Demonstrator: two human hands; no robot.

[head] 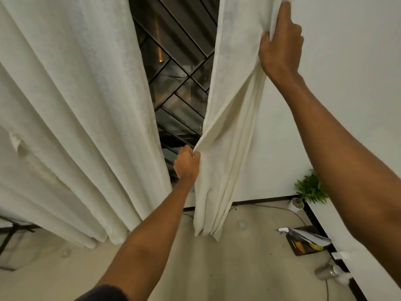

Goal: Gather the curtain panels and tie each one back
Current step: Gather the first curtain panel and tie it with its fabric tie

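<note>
White wall (347, 94), pale floor (238, 268), potted plant (312, 189), grilled window (178, 61) seemingly dark outside.

Your left arm (152, 231) was bare from the wrist to past the elbow. Above that, at the bottom edge of the view, a dark sleeve (104, 292) covered the upper arm. It looked plain and near black, its edge soft and rounded over the arm, and it was too blurred to tell the weave. Your right arm (338, 148) was bare along all that showed, up to the frame's edge. Your left hand (187, 164) and right hand (281, 46) were both bare, and one pale nail (193, 156) caught the light on the left.
</note>
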